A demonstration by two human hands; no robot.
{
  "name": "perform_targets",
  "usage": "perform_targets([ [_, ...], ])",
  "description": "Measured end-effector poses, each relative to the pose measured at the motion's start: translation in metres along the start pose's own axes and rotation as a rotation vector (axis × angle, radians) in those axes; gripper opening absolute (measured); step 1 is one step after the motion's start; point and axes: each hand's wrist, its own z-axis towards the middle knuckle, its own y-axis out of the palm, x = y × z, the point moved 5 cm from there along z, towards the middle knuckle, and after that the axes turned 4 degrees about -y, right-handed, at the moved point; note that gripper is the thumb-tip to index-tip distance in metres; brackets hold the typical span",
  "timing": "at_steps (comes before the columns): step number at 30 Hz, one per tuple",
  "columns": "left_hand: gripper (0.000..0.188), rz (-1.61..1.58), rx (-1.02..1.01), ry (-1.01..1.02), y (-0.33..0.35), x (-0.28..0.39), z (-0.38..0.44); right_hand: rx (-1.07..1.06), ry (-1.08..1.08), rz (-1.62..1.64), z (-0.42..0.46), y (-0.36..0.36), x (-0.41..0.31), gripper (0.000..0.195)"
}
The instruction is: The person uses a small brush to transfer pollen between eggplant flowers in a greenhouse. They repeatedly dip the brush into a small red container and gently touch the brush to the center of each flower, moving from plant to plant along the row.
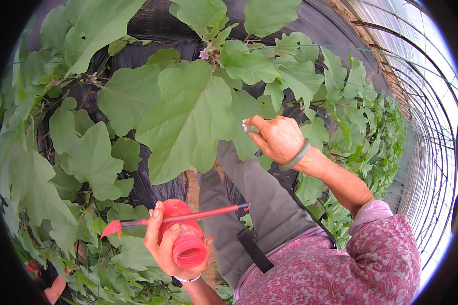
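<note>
My left hand (175, 244) grips an open-mouthed plastic bottle (190, 249) coated in red, together with a paintbrush (198, 214) lying across it. The brush's red-wet bristles (111, 228) point left, and its handle end points right. Between the thumb and fingers of my right hand (278, 137) is a small pale purple flower (244, 125), at the edge of a large eggplant leaf (192, 118). Whether the flower is still on its stem is hidden. More purple flowers (204, 53) show among the leaves at the top.
Eggplant plants (87, 160) stand close on the left, and a row (378, 129) runs off at right. Black plastic mulch (156, 23) covers the soil. Thin green strings cross the foliage. The greenhouse's curved frame (439, 126) is at right. Another person's arm (56, 289) shows at bottom left.
</note>
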Motion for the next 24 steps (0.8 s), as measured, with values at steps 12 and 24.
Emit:
perform_targets([
  [12, 0.062, -0.246, -0.055, -0.040, 0.026, 0.015, -0.017, 0.109, -0.342, 1.180, -0.067, -0.008, -0.100, 0.048],
  [24, 0.067, -0.186, 0.139, -0.026, 0.017, -0.001, -0.020, 0.448, -0.610, 0.775, -0.050, -0.032, -0.113, 0.024],
])
